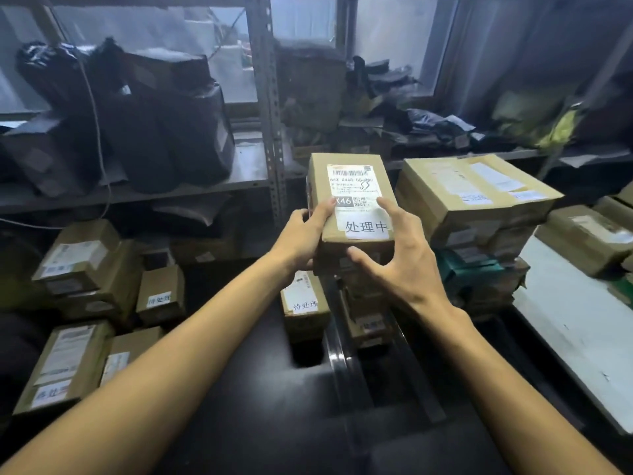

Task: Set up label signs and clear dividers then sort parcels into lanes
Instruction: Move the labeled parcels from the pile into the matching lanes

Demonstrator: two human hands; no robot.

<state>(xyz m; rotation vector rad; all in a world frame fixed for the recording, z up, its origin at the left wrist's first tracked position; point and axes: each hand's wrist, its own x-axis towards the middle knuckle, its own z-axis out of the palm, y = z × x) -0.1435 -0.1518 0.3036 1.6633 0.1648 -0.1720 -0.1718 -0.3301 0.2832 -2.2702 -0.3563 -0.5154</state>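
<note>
Parcel point(354, 186) is at the top of the middle stack point(368, 327); our left hand point(305, 234) curls round its side, our right hand point(400, 265) pinches the near edge, fingers spread. We should line it up squarely before letting go.

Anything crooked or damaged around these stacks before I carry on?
The large top box on the right sits tilted, overhanging the smaller parcels beneath; it could slide. The green parcel under them looks crumpled. The held box, between left hand and right hand, looks intact.
</note>
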